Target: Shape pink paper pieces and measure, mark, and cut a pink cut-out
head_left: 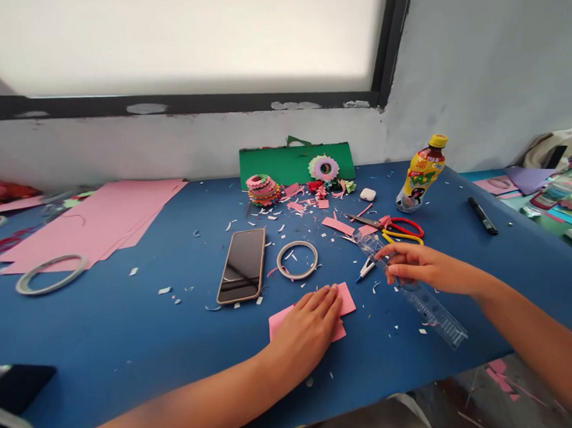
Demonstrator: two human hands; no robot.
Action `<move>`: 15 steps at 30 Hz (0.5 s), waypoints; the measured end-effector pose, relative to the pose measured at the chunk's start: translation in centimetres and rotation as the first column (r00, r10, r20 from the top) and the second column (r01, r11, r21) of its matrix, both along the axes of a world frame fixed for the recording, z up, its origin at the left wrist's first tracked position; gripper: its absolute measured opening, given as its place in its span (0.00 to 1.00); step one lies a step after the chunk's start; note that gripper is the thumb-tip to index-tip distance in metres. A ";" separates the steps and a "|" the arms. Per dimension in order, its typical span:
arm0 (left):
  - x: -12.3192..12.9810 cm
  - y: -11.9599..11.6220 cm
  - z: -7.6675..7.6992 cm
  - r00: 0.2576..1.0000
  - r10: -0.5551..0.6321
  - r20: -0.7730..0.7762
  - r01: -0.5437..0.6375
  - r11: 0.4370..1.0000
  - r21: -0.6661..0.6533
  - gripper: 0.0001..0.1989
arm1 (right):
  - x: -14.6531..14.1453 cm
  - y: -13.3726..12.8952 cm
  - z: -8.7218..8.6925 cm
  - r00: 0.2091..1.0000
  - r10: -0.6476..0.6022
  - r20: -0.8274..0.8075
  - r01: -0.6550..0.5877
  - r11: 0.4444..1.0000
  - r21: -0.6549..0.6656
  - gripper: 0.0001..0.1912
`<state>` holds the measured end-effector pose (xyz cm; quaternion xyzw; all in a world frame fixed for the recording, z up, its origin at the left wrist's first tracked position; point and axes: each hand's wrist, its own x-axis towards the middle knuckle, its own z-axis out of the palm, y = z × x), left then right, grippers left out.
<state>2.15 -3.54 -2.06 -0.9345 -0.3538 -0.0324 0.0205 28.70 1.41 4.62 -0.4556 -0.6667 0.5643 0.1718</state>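
My left hand (304,328) lies flat, fingers together, over some folded pink paper (348,298) near the front of the table. The paper sticks out on both sides of the hand; its middle is hidden. My right hand (420,267) grips a clear plastic ruler (435,311) around its middle, and the ruler slants from upper left to lower right. Just left of the ruler is a small white and blue pointed tool (365,268). Scissors (404,228) with red and yellow handles lie beyond my right hand. A thin tape roll (298,276) sits beyond my left hand.
A phone (242,266) lies left of the tape roll. Pink sheets (118,213) and another tape roll (31,290) are at the left. Paper rosettes (264,191) and green card (274,163) stand by the wall. A bottle (421,175) and black marker (482,216) are right. Paper scraps litter the blue table.
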 end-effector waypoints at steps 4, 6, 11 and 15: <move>0.1 -0.4 0.3 0.998 -0.037 -0.052 0.038 0.999 0.021 0.17 | -2.6 0.5 -2.9 0.978 -0.020 -0.210 -0.025 0.978 -0.209 0.18; 0.1 -0.4 0.3 0.998 -0.048 -0.037 0.049 0.998 0.026 0.16 | -3.3 0.8 -4.6 0.968 -0.052 -0.245 -0.015 0.964 -0.264 0.16; -0.3 -0.4 -0.5 1.000 -0.007 0.021 0.006 0.996 0.085 0.14 | -3.6 3.8 -7.0 0.930 -0.221 -0.294 0.154 0.960 -0.235 0.13; -0.4 -0.3 -0.7 1.000 -0.009 0.019 0.007 0.996 0.091 0.14 | -3.7 6.9 -6.5 0.823 -0.461 -0.331 0.404 0.886 -0.229 0.09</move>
